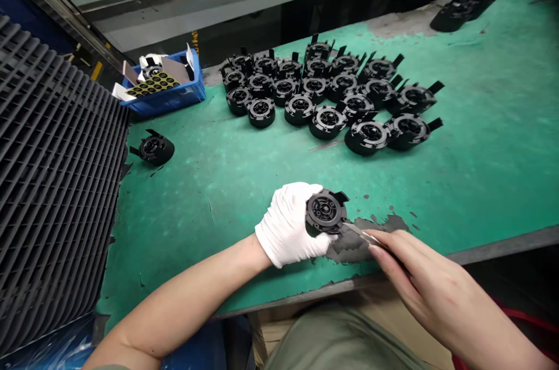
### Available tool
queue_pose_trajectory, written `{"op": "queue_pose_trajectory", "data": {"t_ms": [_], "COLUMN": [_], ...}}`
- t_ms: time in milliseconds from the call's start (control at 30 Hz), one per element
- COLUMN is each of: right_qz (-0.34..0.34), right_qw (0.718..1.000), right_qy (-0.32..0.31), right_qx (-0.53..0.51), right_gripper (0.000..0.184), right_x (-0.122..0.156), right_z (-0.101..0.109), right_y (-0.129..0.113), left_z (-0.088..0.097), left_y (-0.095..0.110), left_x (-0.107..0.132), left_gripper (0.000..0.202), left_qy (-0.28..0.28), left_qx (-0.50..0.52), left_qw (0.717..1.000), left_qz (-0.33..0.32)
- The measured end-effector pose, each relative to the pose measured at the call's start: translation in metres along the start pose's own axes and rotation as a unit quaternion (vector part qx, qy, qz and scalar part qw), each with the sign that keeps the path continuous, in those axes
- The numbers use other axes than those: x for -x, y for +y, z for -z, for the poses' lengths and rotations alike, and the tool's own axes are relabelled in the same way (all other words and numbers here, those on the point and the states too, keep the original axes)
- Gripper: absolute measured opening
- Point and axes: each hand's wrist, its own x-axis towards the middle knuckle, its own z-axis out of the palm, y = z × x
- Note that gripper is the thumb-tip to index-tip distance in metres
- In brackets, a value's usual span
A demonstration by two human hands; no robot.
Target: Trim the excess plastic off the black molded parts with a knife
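In a white glove, my left hand (292, 225) is closed around a round black plastic part (325, 210) with ribs inside and a tab at its upper right. It holds the part just above the bench near the front edge. My bare right hand (404, 262) pinches a thin metal blade-like tool (358, 232), probably a craft knife; the palm hides its handle. The tool's tip meets the lower right rim of the part, though whether it touches cannot be made out exactly.
Several similar black parts (328, 120) stand grouped at the bench's back, with one apart (154, 148) at left. More black pieces (465, 7) lie far right. A blue bin (174, 96) holds mixed items. Stacked grey slatted trays (56, 183) border the left. The green bench mat (209, 172) has worn patches.
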Motion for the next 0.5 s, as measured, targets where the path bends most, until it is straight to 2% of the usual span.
{"op": "queue_pose_trajectory", "data": {"t_ms": [100,200,333,500], "right_qz": [-0.008,-0.004,0.007,0.028], "right_qw": [1.0,1.0,1.0,0.999], "right_qy": [0.002,0.008,0.017,0.031], "right_qx": [-0.008,-0.01,-0.011,-0.035], "right_gripper": [0.023,0.023,0.024,0.032], "right_x": [0.002,0.0,-0.006,-0.008], "right_z": [-0.001,-0.001,-0.001,-0.012], "right_y": [0.008,0.018,0.032,0.055], "left_z": [0.003,0.007,0.005,-0.003], "left_y": [0.0,0.002,0.001,-0.004], "left_x": [-0.006,-0.012,-0.012,-0.005], "left_gripper": [0.107,0.101,0.095,0.096], "left_qy": [-0.046,-0.072,-0.065,-0.027], "left_qx": [0.025,0.035,0.015,-0.001], "left_qw": [0.999,0.996,0.997,0.999], "left_qz": [0.009,0.04,0.05,0.019]}}
